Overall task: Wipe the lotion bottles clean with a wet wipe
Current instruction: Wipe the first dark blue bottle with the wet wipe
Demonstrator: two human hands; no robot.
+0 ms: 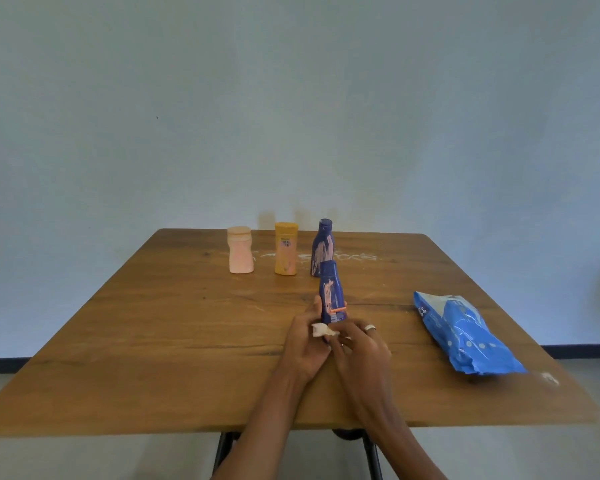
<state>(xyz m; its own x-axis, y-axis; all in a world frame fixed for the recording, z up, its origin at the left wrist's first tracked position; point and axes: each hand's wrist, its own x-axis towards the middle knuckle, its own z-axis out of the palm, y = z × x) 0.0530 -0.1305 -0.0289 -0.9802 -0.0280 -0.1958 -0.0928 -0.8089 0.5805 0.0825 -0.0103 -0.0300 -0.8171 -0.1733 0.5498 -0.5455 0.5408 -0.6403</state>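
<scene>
Head view: left hand (305,344) grips bottle (332,292) base; right hand (359,344) pinches wipe (323,330) beside it; smeared, likely slippery.

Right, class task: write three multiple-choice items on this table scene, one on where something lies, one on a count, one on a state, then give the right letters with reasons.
1. Where does the blue wipes pack lie?
A. left of the hands
B. right of the hands
C. behind the far bottles

2. How many bottles are in view?
A. two
B. three
C. four

3. How is the near dark blue bottle?
A. held upright
B. lying flat
C. inside the pack

Key: 1 B, the pack rests by the table's right edge. 2 C, pink, yellow and two dark blue. 3 A, the left hand and right hand hold it, with a white wipe.
</scene>
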